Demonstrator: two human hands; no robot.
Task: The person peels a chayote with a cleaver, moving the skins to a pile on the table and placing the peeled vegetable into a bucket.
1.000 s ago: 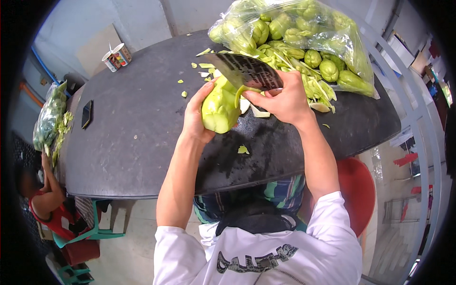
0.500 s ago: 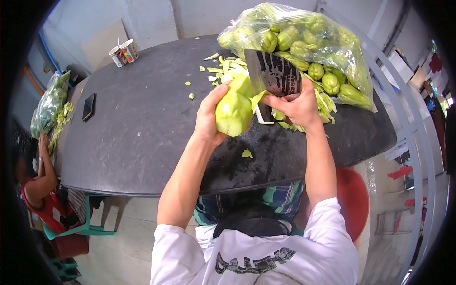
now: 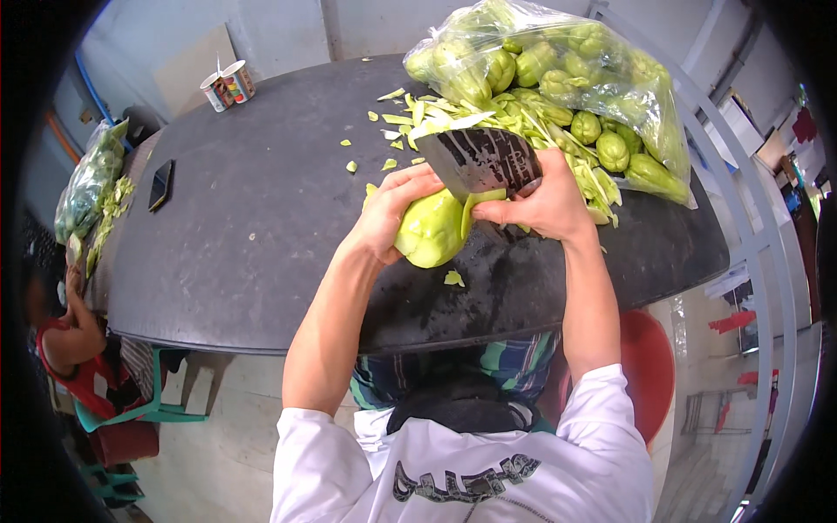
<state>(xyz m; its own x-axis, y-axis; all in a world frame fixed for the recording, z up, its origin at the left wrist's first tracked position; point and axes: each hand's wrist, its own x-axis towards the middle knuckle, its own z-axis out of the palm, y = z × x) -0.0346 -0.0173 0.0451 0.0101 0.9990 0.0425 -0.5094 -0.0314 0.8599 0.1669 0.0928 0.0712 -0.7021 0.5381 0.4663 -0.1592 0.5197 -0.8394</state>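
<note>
My left hand (image 3: 394, 209) is wrapped round the left side of a pale green, partly peeled chayote (image 3: 429, 232), above the table. A wide dark-bladed cleaver (image 3: 481, 159) is gripped in my right hand (image 3: 551, 202), its edge against the chayote's right side. Under my right thumb a strip of peel (image 3: 479, 200) curls off between the blade and the chayote. Most of the cleaver's handle is hidden by my fingers. Behind the blade lies a heap of cut peelings (image 3: 571, 157).
A clear plastic bag of whole chayotes (image 3: 558, 65) fills the table's far right. Paper cups (image 3: 228, 85) and a phone (image 3: 161, 185) rest on the dark table (image 3: 261, 218) at left. Another person (image 3: 78, 340) sits far left by a second bag (image 3: 91, 179). A red chair (image 3: 649, 366) stands right.
The chayote has tilted and come slightly lower in my left hand. The cleaver has swung lower and leftward over it, and my left fingers have shifted toward its top.
</note>
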